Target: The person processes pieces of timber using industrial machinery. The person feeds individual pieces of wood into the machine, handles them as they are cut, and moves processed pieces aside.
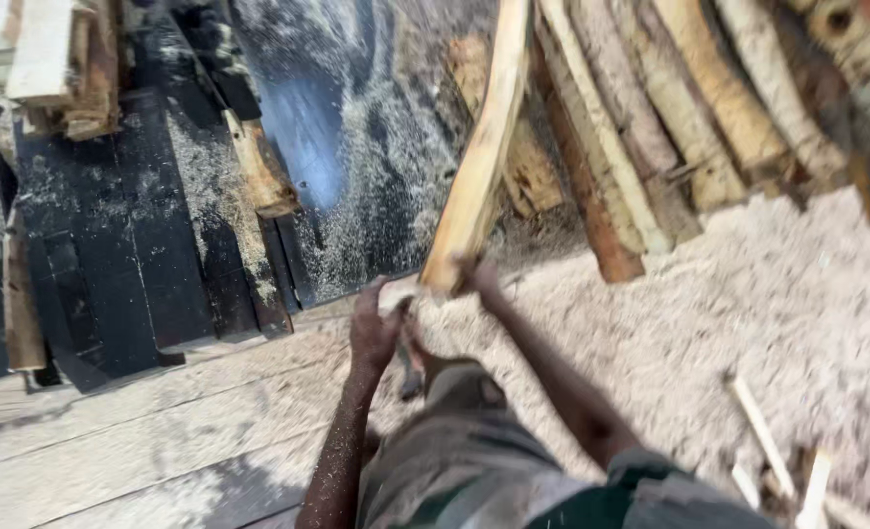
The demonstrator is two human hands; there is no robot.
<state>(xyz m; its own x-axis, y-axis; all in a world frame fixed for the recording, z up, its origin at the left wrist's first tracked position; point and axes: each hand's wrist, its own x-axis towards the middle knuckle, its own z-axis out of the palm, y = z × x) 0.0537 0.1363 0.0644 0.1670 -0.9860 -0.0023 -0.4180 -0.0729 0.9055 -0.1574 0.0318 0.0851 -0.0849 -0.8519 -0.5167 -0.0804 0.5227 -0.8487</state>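
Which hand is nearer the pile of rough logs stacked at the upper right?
Right. The right hand grips the near end of the wooden slab, just beside the pile of logs; the left hand sits farther left, by the dark table.

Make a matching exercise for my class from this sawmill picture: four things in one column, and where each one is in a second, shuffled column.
Things
1. Wooden slab
2. Stack of rough logs
3. Sawdust heap
4. Dark saw table

Places
A. Covering the ground on the right
B. On the left, dusted with sawdust
C. Near end gripped by the right hand, with the left hand just beside it
D. Leaning side by side at the upper right

Pairs: 1-C, 2-D, 3-A, 4-B
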